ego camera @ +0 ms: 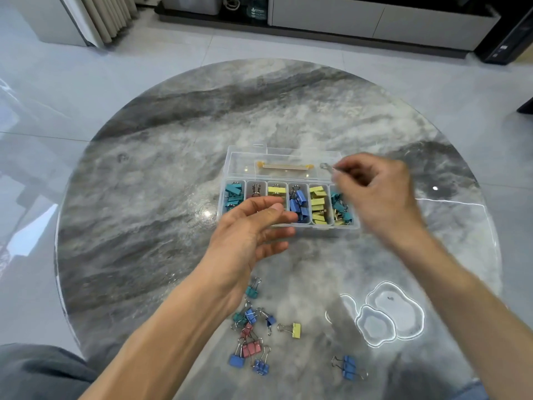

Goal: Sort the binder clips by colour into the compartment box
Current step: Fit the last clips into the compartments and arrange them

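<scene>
round grey marble table, glossy; pale tiled floor; low white cabinet; possibly a radiator far left.

Round marble table, clear compartment box, loose binder clips

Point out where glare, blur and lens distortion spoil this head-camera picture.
Head view: the right hand is smeared by motion blur, so what it pinches over the compartment box stays unclear; the left hand is sharper. Ceiling-light glare makes bright outlined patches on the glossy table and a small hotspot left of the box. Wide-angle distortion bows the floor tiles and cabinet line near the edges.
</scene>
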A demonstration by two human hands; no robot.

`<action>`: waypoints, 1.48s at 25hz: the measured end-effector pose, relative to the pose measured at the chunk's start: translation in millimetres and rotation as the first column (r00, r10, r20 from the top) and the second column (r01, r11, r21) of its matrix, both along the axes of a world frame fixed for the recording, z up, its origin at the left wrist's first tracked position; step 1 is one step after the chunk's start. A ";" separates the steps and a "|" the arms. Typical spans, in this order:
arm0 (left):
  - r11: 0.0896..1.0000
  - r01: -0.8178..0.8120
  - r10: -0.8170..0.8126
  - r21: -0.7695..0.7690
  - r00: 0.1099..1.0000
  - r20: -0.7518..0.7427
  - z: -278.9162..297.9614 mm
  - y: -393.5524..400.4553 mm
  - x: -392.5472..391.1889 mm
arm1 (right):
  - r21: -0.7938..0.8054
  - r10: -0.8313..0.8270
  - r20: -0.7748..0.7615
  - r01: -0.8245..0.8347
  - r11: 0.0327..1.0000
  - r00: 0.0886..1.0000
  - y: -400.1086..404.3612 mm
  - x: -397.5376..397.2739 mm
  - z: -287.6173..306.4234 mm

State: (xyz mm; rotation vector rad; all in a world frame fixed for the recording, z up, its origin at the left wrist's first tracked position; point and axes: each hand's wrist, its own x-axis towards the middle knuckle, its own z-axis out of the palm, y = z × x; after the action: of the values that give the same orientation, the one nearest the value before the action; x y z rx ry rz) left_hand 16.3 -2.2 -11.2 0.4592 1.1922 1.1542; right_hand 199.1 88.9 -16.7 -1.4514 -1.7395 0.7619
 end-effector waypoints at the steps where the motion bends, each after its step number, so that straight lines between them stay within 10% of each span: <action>1: 1.000 0.004 -0.005 -0.017 0.999 -0.040 -1.0 -1.0 -0.4 | 0.012 0.011 0.251 -0.015 1.000 0.968 15.9 18.7 3.0; 4: 0.999 0.018 -0.025 -0.051 0.989 -0.144 -3.8 -1.3 -1.7 | 0.047 0.032 0.568 -0.072 0.996 0.823 37.3 47.5 -15.1; 11: 0.998 0.009 -0.018 -0.061 0.989 -0.148 -6.0 -1.8 -1.1 | 0.098 0.031 0.386 -0.075 0.992 0.922 38.6 46.8 -19.8; 23: 0.997 0.030 -0.044 -0.076 0.982 -0.184 -7.0 -1.2 2.2 | 0.164 0.029 0.718 -0.209 0.964 0.696 33.3 32.8 -53.4; 29: 0.990 -0.140 0.130 -0.034 0.969 -0.209 -1.9 1.4 -1.9 | 0.221 0.142 0.472 -0.273 0.936 0.870 -4.8 -18.3 -29.9; 33: 0.960 -0.278 0.269 -0.009 0.938 -0.219 1.2 1.5 -3.5 | -0.153 0.611 0.402 -0.608 0.779 0.682 -63.9 -56.5 -59.2; 37: 0.964 -0.263 0.260 0.027 0.929 -0.264 3.0 0.6 -5.2 | -0.325 0.692 0.461 -0.620 0.714 0.556 -76.4 -60.7 -87.0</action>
State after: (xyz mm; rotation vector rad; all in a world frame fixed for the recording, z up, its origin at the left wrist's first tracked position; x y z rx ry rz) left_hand 11.2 -1.6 -8.3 0.4681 1.5274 1.3442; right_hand 138.4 12.6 -103.8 -1.1222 -2.8393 0.8809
